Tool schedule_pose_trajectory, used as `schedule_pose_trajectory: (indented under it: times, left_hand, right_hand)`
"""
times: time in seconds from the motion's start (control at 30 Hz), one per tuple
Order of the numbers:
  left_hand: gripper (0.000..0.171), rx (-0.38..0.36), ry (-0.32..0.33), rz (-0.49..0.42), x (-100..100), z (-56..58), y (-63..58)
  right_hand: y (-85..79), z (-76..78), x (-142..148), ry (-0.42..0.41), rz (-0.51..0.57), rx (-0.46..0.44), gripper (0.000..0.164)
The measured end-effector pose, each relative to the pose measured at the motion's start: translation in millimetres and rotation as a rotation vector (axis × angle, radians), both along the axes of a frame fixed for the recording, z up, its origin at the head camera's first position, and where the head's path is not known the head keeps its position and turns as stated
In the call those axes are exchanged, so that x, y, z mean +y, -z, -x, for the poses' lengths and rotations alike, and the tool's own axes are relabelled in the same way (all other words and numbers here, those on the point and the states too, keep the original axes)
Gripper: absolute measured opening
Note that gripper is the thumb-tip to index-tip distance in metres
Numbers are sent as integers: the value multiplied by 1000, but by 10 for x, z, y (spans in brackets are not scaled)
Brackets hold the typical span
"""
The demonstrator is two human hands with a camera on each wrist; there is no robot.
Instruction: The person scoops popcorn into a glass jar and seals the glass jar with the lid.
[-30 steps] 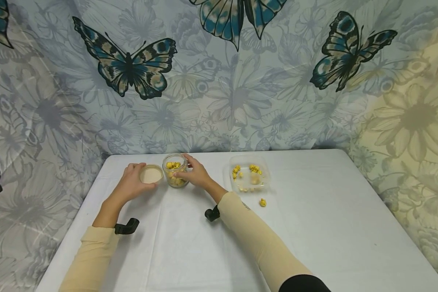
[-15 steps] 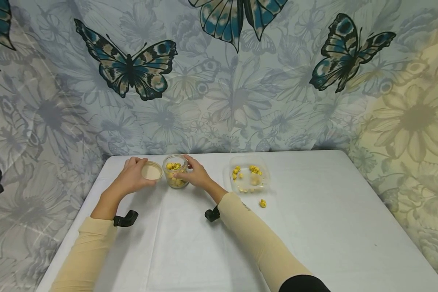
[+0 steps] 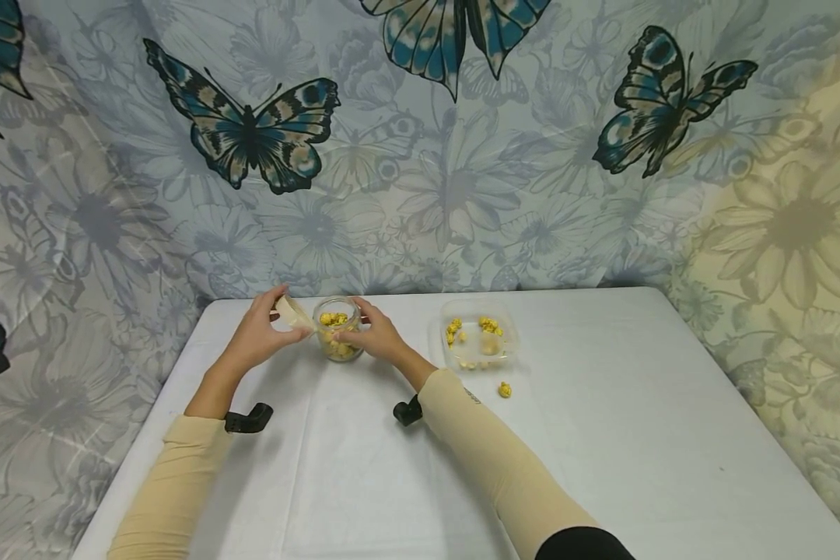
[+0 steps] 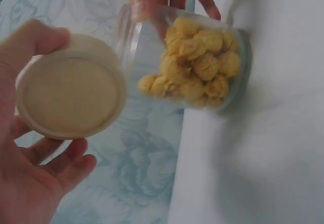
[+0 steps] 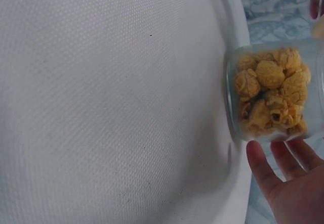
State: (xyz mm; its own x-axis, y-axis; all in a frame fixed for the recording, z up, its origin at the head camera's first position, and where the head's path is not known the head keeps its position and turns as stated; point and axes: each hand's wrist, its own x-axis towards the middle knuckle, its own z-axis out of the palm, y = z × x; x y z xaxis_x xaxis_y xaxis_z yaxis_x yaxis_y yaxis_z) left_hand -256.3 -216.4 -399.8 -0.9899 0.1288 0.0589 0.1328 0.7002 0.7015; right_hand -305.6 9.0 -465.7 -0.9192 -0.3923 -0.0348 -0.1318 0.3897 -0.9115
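A round pale lid [image 3: 294, 313] is pinched at its rim by my left hand [image 3: 257, 334]. It is tilted on edge at the left side of the jar's mouth. The glass jar [image 3: 326, 341] stands upright and uncovered on the table, partly filled with yellow popcorn [image 4: 195, 64]. My right hand [image 3: 378, 336] grips this jar from its right side, thumb in front and fingers behind. The lid's flat round face [image 4: 71, 100] shows in the left wrist view. In the right wrist view, the right hand's fingers [image 5: 260, 166] lie along the jar's wall.
A clear plastic container [image 3: 477, 362] with several popcorn pieces [image 3: 488, 324] stands to the right of the jar. One loose popcorn piece [image 3: 505, 390] lies in front of it on the white table [image 3: 630, 420]. Behind the table hangs a butterfly-patterned backdrop [image 3: 455, 179].
My left hand has turned the lid from facing the camera to a steep tilt and brought it slightly right, closer to the jar's mouth. The right hand and jar have stayed put.
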Motion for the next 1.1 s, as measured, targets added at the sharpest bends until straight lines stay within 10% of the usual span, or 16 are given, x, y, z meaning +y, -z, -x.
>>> schedule_pose_trajectory:
  times: [0.23, 1.1]
  left_hand:
    - [85, 27, -4, -204, 206, 135, 78]
    - [81, -78, 107, 250, 551, 458, -20]
  right_hand:
    - [4, -11, 6, -11, 12, 5, 77]
    - [12, 36, 55, -83, 17, 34, 68]
